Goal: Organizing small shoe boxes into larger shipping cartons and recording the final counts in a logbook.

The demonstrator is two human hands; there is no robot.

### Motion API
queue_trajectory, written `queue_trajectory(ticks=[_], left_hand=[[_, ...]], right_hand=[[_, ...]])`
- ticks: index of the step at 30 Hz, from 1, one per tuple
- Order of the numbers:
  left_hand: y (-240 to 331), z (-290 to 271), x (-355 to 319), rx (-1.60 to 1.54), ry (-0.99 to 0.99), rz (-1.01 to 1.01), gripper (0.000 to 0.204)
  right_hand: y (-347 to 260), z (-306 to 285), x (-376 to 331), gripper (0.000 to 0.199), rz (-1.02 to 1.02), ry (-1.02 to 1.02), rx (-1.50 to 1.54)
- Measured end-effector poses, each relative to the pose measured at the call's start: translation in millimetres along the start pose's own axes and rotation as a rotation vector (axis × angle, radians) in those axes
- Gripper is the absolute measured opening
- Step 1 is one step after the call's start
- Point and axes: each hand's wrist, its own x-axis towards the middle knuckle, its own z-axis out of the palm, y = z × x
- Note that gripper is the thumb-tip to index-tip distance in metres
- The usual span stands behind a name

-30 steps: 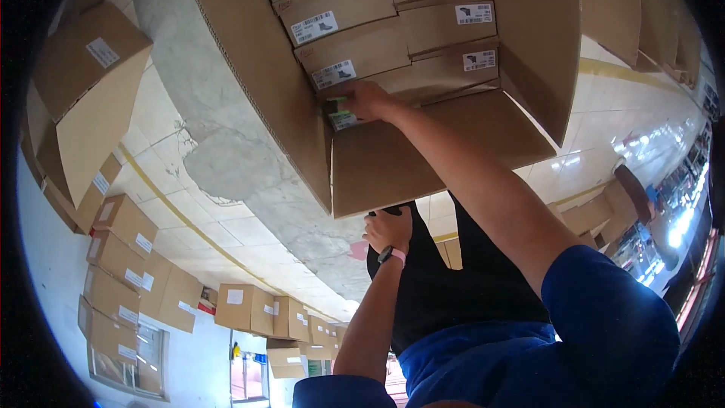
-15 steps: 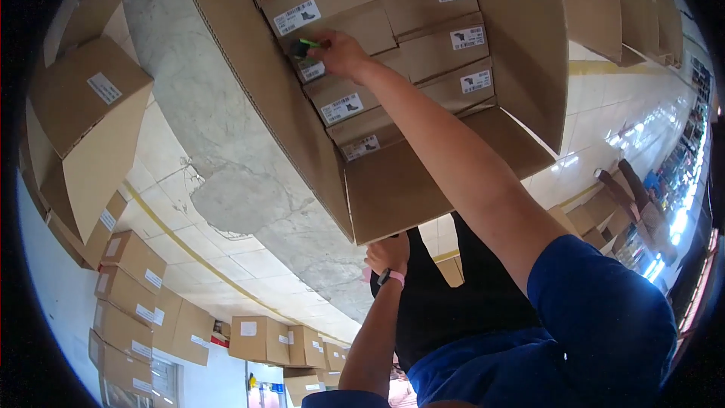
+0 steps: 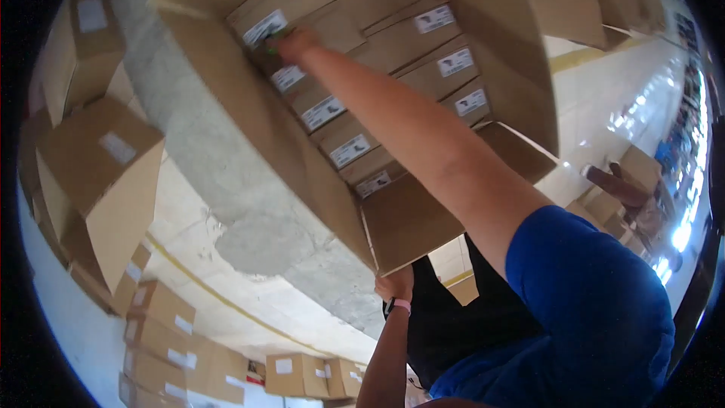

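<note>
Far left: loose cardboard cartons (image 3: 98, 174), stacked.
Right hand (image 3: 291, 44): stretched onto the small boxes (image 3: 355, 143) inside the open carton (image 3: 408, 219), seemingly pinching a green marker (image 3: 270, 47); blurred.
Left hand (image 3: 396, 285): clasping the carton's lower flap edge.

Motion-blurred at eleven o'clock: right hand (image 3: 293, 43) and small green thing (image 3: 270, 49) in it, kind untellable. Labels (image 3: 325, 112) too small to read. Left hand (image 3: 396, 285) partly hidden under large open carton (image 3: 249, 128).
</note>
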Motion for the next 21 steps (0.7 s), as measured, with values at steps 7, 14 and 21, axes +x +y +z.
queue_trajectory(ticks=[7, 14, 21], left_hand=[[-20.7, 3.7, -1.6, 0.117, 0.13, -0.061, 0.059], [41.0, 22.6, -12.5, 0.123, -0.033, 0.002, 0.061], [38.6, 34.4, -13.2, 0.2, 0.1, 0.031, 0.061]], right_hand=[[-14.5, -123.0, 12.3, 0.037, -0.026, 0.333, 0.943], [0.0, -330.0, 54.0, 0.046, -0.005, 0.381, 0.655], [59.9, -305.8, -18.1, 0.027, 0.095, 0.287, 1.177]])
